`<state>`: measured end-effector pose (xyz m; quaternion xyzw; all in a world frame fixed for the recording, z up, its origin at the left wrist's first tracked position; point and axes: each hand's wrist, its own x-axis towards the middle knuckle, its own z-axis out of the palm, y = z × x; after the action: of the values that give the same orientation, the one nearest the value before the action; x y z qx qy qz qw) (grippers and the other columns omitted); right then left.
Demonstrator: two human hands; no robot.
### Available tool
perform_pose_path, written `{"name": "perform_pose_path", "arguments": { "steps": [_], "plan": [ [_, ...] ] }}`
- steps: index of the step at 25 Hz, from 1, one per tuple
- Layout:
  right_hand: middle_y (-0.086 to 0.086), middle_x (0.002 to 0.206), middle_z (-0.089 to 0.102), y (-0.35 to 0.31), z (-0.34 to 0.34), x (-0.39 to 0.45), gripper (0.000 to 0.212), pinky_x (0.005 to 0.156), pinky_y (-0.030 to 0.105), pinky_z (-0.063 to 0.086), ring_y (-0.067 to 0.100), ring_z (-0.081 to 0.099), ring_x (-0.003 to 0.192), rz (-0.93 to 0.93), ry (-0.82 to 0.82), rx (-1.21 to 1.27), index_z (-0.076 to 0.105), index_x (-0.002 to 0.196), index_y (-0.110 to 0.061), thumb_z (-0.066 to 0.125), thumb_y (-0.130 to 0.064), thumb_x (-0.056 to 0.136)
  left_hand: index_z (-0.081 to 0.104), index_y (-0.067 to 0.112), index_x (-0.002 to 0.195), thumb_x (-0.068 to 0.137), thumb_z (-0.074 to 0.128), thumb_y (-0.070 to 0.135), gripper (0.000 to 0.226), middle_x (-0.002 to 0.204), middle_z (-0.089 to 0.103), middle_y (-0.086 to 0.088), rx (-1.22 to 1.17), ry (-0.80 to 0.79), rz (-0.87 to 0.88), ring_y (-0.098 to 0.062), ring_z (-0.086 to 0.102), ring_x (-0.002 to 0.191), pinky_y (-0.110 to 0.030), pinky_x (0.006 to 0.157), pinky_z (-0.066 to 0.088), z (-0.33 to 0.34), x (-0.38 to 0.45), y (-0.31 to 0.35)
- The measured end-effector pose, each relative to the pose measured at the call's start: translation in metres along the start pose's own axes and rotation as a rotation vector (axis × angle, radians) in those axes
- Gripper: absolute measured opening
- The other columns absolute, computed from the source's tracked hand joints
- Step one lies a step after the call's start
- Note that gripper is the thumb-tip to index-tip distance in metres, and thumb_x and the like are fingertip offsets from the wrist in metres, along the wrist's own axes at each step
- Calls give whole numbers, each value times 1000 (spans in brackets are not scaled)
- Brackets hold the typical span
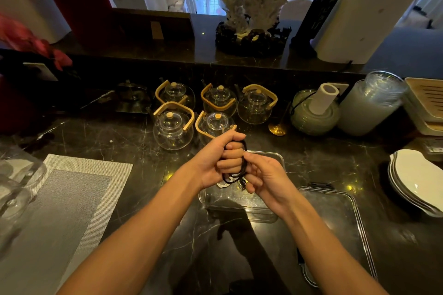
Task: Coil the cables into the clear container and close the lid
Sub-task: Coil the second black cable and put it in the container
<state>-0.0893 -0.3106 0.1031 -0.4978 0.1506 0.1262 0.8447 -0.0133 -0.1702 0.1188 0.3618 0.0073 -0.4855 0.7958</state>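
A black cable [233, 176] is wound in loops round the fingers of my left hand [220, 159], which grips the bundle above the clear container [239, 199]. My right hand [261, 176] pinches the loops on their right side, fingers curled. The open container stands on the dark marble counter under both hands. Something white, maybe another cable [223, 184], shows inside it, mostly hidden by my hands. The clear lid [345, 218] lies flat on the counter to the right of the container.
Several glass teapots [172, 130] with wooden handles stand just behind the container. A grey placemat [62, 199] lies at the left, stacked white plates [414, 182] at the right, jars [369, 105] and a gold spoon [276, 128] at the back right.
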Motion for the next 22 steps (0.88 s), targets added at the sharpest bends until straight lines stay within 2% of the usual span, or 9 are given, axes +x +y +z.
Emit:
{"name": "perform_pose_path", "arguments": {
  "steps": [4, 6, 8, 10, 12, 14, 18, 20, 22],
  "plan": [
    [-3, 62, 46, 2, 0, 0, 19, 35, 20, 31, 4, 31, 38, -18, -2, 52, 66, 82, -12, 63, -23, 96, 50, 19, 60, 96, 60, 32, 40, 42, 38, 8, 105, 47, 11, -11, 55, 44, -19, 51, 49, 2, -2, 4],
    [-4, 64, 46, 0, 1, 0, 19, 35, 19, 30, 4, 28, 38, -14, -23, 97, 65, 78, -14, 63, -25, 93, 56, 18, 63, 93, 67, 34, 36, 45, 43, 6, 122, 73, 34, -16, 65, 57, -23, 62, 56, 1, -3, 4],
    [-2, 68, 51, -2, -1, -2, 18, 36, 18, 31, 3, 28, 39, 5, -31, 168, 65, 78, -14, 64, -27, 91, 62, 16, 67, 91, 71, 36, 33, 47, 47, 5, 141, 164, 90, -17, 68, 62, -25, 65, 59, -1, -2, 1],
    [3, 80, 66, -3, -2, -3, 19, 38, 17, 33, 3, 31, 42, 16, -43, 207, 68, 81, -15, 61, -25, 95, 65, 16, 69, 91, 71, 39, 33, 48, 49, 6, 167, 282, 155, -14, 67, 59, -24, 63, 56, -3, -1, -4],
    [6, 91, 73, -5, -1, -4, 25, 41, 17, 35, 4, 34, 44, 9, -61, 187, 71, 79, -17, 57, -24, 98, 64, 16, 70, 88, 72, 41, 32, 48, 49, 8, 114, 328, 197, -11, 62, 55, -21, 59, 54, -4, -1, -7],
    [5, 88, 71, -9, 1, -3, 23, 40, 18, 36, 4, 34, 42, -1, -73, 198, 67, 79, -15, 56, -23, 98, 61, 15, 70, 87, 70, 40, 31, 49, 47, 8, -33, 285, 204, -9, 59, 53, -22, 57, 55, -1, -1, -6],
    [-1, 76, 62, -15, 3, 0, 16, 35, 18, 34, 3, 32, 35, 6, -108, 243, 58, 84, -11, 59, -26, 90, 55, 12, 76, 98, 57, 37, 33, 50, 42, 7, -207, 221, 209, -10, 55, 47, -23, 54, 54, 8, -1, -6],
    [0, 77, 60, -15, 4, -1, 16, 36, 19, 36, 4, 33, 36, -2, -135, 207, 59, 86, -11, 57, -25, 95, 52, 11, 76, 102, 51, 36, 36, 47, 36, 8, -267, 226, 192, -5, 41, 37, -15, 40, 38, 8, -1, -5],
    [1, 79, 60, -13, 5, -3, 19, 39, 21, 39, 6, 35, 38, -18, -162, 148, 63, 86, -12, 53, -21, 100, 50, 11, 74, 104, 48, 35, 39, 43, 33, 8, -279, 251, 140, -3, 29, 29, -14, 33, 20, 6, -2, -2]
  ]
}}
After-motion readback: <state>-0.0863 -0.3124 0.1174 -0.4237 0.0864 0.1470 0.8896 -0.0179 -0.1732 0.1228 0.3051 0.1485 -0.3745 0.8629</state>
